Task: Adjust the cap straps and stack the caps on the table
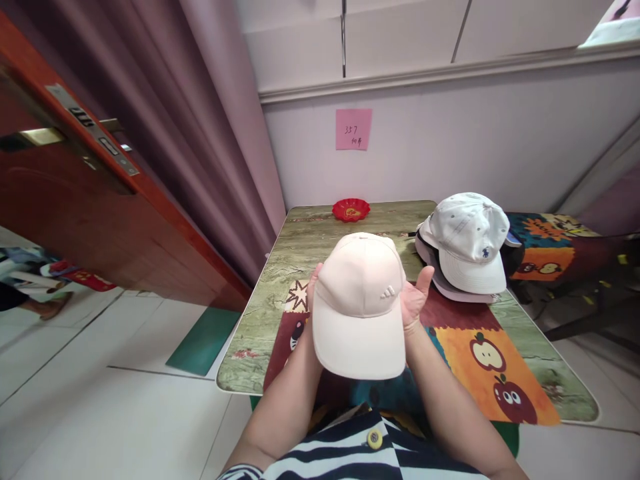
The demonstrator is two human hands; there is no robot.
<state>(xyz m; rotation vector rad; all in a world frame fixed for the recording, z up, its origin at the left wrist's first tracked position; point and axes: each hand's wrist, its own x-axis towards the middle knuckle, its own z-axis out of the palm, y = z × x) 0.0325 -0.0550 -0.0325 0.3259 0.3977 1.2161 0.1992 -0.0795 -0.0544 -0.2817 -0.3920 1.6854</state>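
A cream baseball cap (361, 303) with a small three-stripe mark is held up over the table, its brim pointing toward me. My left hand (314, 290) is on the cap's left side, mostly hidden behind it. On the other side, my right hand (416, 300) supports the cap, with the thumb raised and the other fingers behind or under the fabric. A white cap (470, 240) with a small dark blue logo tops a stack of caps to the right of my right hand.
The wood-patterned table (270, 300) carries a colourful mat (500, 353) and a red dish (351, 209) at its back edge. A pink note (353, 129) is on the wall. At left are a curtain, an open wooden door (125, 220) and another person's foot (53, 307).
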